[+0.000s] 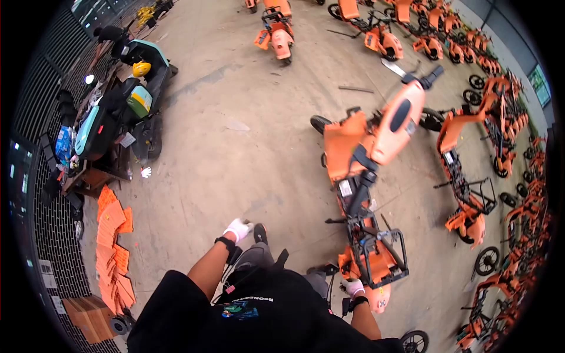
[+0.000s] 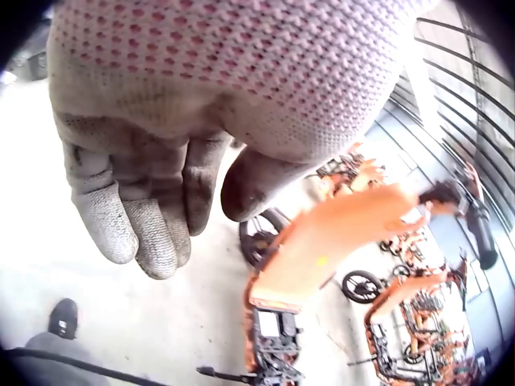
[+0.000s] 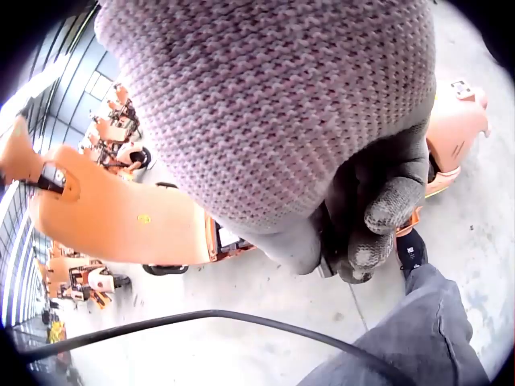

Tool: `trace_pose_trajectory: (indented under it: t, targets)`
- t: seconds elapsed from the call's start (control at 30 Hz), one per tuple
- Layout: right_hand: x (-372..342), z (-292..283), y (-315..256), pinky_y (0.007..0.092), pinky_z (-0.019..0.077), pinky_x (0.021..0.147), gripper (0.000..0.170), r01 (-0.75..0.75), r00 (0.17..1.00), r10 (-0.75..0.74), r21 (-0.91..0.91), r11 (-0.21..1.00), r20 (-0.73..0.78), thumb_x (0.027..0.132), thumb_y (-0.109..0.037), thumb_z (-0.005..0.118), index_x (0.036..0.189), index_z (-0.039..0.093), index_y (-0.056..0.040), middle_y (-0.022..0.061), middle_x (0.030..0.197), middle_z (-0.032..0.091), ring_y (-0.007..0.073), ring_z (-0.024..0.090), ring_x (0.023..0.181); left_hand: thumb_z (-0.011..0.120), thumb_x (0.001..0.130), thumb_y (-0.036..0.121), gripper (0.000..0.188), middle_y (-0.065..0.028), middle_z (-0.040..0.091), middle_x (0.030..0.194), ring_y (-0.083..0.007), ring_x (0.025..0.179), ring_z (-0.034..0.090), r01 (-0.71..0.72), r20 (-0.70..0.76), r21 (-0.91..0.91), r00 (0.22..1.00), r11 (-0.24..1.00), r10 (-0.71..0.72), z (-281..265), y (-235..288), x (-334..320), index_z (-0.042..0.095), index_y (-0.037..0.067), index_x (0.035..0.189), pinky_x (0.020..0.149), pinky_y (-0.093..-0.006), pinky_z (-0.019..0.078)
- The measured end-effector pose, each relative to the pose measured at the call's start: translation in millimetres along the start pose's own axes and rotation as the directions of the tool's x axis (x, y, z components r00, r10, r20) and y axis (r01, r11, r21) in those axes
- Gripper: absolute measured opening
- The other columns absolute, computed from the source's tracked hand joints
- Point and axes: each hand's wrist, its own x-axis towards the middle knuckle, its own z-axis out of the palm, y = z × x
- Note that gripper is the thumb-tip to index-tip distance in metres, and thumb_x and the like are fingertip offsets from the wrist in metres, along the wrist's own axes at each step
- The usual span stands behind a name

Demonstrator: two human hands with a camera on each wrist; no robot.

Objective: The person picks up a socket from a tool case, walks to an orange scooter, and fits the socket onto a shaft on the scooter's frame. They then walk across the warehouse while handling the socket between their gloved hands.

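Observation:
My left hand, in a white and pink knit glove, hangs in the air left of the nearest orange scooter. Its fingers are loosely bent, with nothing in them. At the rear of that scooter, beside its black tubular frame, is my gloved right hand. Its fingers curl against the thumb around a small dark object with a metallic edge, mostly hidden in the palm; I cannot tell its kind. The scooter's seat is off, so its inner parts show.
A second stripped orange scooter stands to the right, before rows of others. On the left lie stacked orange panels and a cardboard box. A teal and black scooter is beyond them. A loose wheel lies behind on the right.

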Motion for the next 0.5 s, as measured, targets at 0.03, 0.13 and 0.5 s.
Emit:
trace_pose_trajectory:
  t: [0.03,0.13,0.5]
  targets:
    - [17.3,15.3,-3.9,0.0286,0.0479,0.053,0.018,0.019,1.0,-0.019,0.078,0.997,-0.002,0.081,-0.011,0.067,0.088,0.065,0.0055,0.0086,0.068,0.065,0.0159,0.061,0.057,0.059,0.086,0.024,0.032,-0.0146,0.07,0.085,-0.0223,0.074,0.067,0.055,0.003,-0.099,0.999,0.994,-0.054,-20.7,-28.3,4.8,0.066,-0.002,0.102,0.068,-0.033,0.0524]
    - [44.4,66.2,-62.7,0.0326,0.0525,0.063,0.021,0.073,0.997,-0.078,-0.166,0.983,-0.018,0.076,-0.013,0.067,0.09,0.066,0.0026,0.0124,0.074,0.068,0.0214,0.066,0.065,0.057,0.088,0.021,0.028,-0.0121,0.069,0.082,-0.0202,0.065,0.066,0.224,-0.054,-0.336,0.965,0.915,-0.256,-86.2,-94.9,3.2,0.064,-0.002,0.102,0.059,-0.0319,0.0524]
    - [82.3,228.1,-431.9,0.0377,0.0523,0.081,0.026,0.511,0.794,-0.604,-0.615,0.601,0.069,0.077,-0.025,0.063,0.094,0.071,-0.0072,0.0167,0.09,0.07,0.0315,0.067,0.089,0.056,0.089,0.02,0.029,-0.0136,0.068,0.085,-0.0227,0.065,0.067,0.418,-0.002,-0.626,0.844,0.659,-0.537,-189.0,-184.5,26.3,0.055,0.002,0.112,0.055,-0.0342,0.0512]
